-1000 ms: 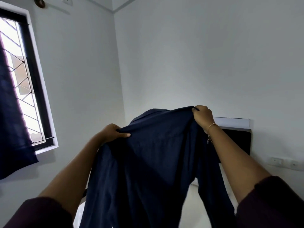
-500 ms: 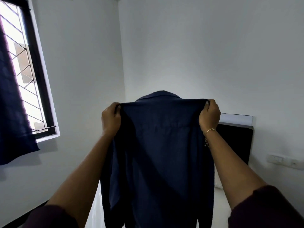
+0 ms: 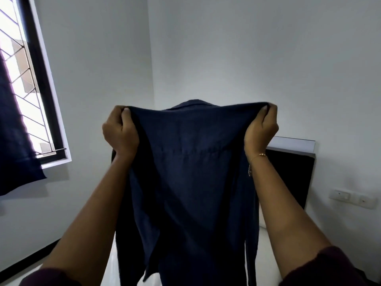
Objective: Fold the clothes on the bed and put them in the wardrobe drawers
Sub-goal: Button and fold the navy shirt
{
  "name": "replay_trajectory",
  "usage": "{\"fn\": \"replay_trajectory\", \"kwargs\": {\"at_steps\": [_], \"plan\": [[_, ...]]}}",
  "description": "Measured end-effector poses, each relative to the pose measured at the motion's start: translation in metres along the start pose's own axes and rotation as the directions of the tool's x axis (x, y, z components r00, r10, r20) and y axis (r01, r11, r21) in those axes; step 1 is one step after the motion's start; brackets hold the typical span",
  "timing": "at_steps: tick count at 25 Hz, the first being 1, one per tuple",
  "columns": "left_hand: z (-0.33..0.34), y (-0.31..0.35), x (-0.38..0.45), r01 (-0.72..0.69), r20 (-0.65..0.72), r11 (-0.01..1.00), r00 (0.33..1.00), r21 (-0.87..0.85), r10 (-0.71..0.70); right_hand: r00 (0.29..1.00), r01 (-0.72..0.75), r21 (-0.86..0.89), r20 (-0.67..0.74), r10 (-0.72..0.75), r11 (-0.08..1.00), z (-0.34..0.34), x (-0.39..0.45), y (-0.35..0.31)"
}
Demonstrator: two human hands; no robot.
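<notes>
1. The left hand [image 3: 120, 133] is gripping the left shoulder of a navy shirt [image 3: 189, 182], fingers curled tight round the bunched cloth.
2. The right hand [image 3: 260, 129] is gripping the opposite shoulder in the same way, fingers closed on the fabric; a thin gold bracelet [image 3: 258, 156] is sitting at that wrist.
3. The shirt is hanging in the air between both raised hands, its top edge pulled taut, the collar showing above that edge and the body draping down between the forearms.
4. A barred window [image 3: 22, 83] with a dark curtain [image 3: 14, 145] is standing at the left.
5. A dark headboard [image 3: 290, 172] is showing behind the right forearm, against the white wall [image 3: 247, 48].
6. Wall switches [image 3: 350, 199] are sitting to the right of it.
</notes>
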State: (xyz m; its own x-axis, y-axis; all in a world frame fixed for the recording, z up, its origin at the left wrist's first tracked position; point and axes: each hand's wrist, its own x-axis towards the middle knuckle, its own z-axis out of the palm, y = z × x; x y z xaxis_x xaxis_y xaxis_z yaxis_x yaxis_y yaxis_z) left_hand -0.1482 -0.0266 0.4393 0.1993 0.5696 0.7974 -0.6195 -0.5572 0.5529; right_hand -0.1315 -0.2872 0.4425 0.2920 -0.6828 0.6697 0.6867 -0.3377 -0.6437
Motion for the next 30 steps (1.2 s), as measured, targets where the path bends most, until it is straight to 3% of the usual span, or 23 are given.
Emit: {"fn": "replay_trajectory", "kwargs": {"at_steps": [2,6,8,11,13,16,19,21,23,24,25,26,27,29,30], "plan": [[0.002,0.008,0.024,0.047,0.022,0.998,0.999,-0.051,-0.046,0.999,0.027,0.003,0.024,-0.027,1.000,0.008,0.015,-0.016],[0.015,-0.023,0.030,0.234,0.162,0.947,0.949,0.221,-0.272,0.960,-0.024,-0.200,0.269,0.079,0.979,0.014,0.015,0.020],[0.013,-0.060,0.006,0.276,0.254,0.897,0.892,0.345,-0.373,0.888,0.009,-0.424,0.421,0.188,0.906,0.008,-0.003,0.068],[0.003,-0.113,-0.044,0.312,0.398,0.819,0.755,0.481,-0.521,0.785,0.045,-0.707,0.462,0.412,0.706,-0.011,-0.044,0.140],[-0.005,-0.145,-0.073,0.317,0.525,0.790,0.611,0.525,-0.593,0.701,-0.006,-0.747,0.471,0.536,0.664,-0.023,-0.071,0.179],[-0.014,-0.194,-0.104,0.213,0.679,0.767,0.363,0.606,-0.638,0.558,-0.153,-0.782,0.436,0.706,0.604,-0.025,-0.104,0.229],[-0.008,-0.241,-0.117,0.253,0.693,0.679,0.043,0.690,-0.720,0.356,-0.375,-0.800,0.342,0.869,0.469,-0.005,-0.135,0.283],[0.010,-0.276,-0.125,0.206,0.686,0.656,-0.157,0.726,-0.711,0.210,-0.439,-0.821,0.302,0.930,0.365,0.011,-0.150,0.318],[0.036,-0.310,-0.132,0.115,0.665,0.664,-0.283,0.739,-0.691,0.063,-0.409,-0.860,0.307,0.950,0.305,0.026,-0.156,0.348],[0.053,-0.331,-0.138,0.080,0.652,0.665,-0.315,0.742,-0.689,0.000,-0.384,-0.876,0.315,0.949,0.291,0.038,-0.159,0.367],[0.071,-0.357,-0.144,0.051,0.643,0.663,-0.309,0.747,-0.700,-0.032,-0.356,-0.885,0.332,0.943,0.300,0.050,-0.160,0.388],[0.093,-0.385,-0.150,0.021,0.643,0.659,-0.242,0.752,-0.726,-0.024,-0.332,-0.886,0.351,0.936,0.324,0.064,-0.162,0.413],[0.114,-0.412,-0.155,-0.026,0.650,0.655,-0.103,0.755,-0.753,0.026,-0.269,-0.888,0.380,0.925,0.372,0.078,-0.162,0.439],[0.150,-0.462,-0.165,-0.179,0.648,0.623,0.178,0.761,-0.740,0.204,-0.082,-0.874,0.455,0.867,0.478,0.104,-0.163,0.485],[0.165,-0.485,-0.172,-0.263,0.649,0.597,0.216,0.758,-0.730,0.242,-0.022,-0.845,0.514,0.823,0.534,0.115,-0.164,0.504]]}}
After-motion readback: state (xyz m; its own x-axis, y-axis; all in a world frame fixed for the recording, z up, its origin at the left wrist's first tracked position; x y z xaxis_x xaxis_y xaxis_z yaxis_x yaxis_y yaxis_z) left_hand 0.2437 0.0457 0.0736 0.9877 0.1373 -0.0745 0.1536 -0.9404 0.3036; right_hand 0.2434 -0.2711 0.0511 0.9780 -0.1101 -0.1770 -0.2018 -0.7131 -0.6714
